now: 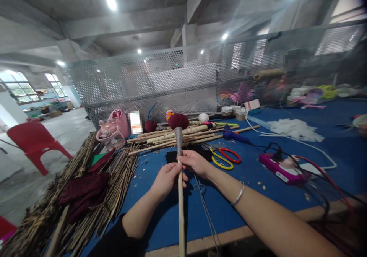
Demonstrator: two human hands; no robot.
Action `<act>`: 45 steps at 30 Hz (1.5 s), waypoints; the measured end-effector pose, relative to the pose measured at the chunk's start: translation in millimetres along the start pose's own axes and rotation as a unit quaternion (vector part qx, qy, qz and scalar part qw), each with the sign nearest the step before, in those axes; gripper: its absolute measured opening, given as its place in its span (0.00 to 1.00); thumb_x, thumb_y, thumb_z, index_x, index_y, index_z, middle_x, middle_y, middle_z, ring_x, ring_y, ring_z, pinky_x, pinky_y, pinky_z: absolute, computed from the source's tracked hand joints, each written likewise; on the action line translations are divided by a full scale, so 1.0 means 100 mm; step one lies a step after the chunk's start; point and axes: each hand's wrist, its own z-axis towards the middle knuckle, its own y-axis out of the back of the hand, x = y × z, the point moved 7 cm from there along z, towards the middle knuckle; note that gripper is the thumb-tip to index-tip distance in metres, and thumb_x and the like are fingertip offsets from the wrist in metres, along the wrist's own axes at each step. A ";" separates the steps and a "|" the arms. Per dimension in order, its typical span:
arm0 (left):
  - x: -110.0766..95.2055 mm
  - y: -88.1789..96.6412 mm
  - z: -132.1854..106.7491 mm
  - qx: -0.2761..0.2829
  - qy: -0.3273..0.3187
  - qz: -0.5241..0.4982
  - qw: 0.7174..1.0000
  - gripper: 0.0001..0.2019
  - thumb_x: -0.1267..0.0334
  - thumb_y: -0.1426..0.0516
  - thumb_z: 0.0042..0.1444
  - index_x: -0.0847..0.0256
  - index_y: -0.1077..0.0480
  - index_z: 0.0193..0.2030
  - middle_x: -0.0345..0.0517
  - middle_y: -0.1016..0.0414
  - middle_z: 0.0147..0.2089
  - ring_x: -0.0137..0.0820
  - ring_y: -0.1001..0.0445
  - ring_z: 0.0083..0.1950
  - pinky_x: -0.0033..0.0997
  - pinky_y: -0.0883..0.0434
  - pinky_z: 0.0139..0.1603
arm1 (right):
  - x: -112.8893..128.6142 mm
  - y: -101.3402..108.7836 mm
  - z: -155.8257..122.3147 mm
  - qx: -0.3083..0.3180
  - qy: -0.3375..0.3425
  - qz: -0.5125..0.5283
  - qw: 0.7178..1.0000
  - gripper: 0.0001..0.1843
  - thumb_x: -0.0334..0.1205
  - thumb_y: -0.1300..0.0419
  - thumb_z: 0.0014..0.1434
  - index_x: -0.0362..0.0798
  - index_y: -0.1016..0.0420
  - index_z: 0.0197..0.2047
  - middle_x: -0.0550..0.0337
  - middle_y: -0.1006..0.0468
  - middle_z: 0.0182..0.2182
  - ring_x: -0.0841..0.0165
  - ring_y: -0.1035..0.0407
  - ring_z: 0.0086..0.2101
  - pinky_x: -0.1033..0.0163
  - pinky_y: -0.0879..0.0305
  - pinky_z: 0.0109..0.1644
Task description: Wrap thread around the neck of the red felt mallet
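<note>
scissors [225, 158], pink jug [114, 129], red chair [34, 143], twig pile [86, 196]

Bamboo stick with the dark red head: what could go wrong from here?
1. The thin cord hangs loose below the right hand and might tangle around the bamboo stick.
2. The left hand and the right hand grip close together mid-shaft, so the dark red head could sway and perhaps loosen the grey wrap under it.

Brown twigs [86, 196] were heaped on the blue bench [249, 169] left of the pompom-tipped bamboo stick [181, 211]; red-and-yellow scissors [225, 157] and a pink power strip [282, 171] were laid right of it.
</note>
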 end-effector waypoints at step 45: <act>-0.17 0.17 -0.01 -0.105 -0.169 0.302 0.932 0.16 0.51 0.49 0.54 0.62 0.40 0.25 0.34 0.45 0.21 0.22 0.47 0.24 0.22 0.47 0.25 | -0.10 -0.02 -0.01 -0.009 -0.045 -0.044 0.998 0.17 0.49 0.40 0.47 0.47 0.41 0.32 0.74 0.43 0.13 0.81 0.55 0.11 0.72 0.62 0.13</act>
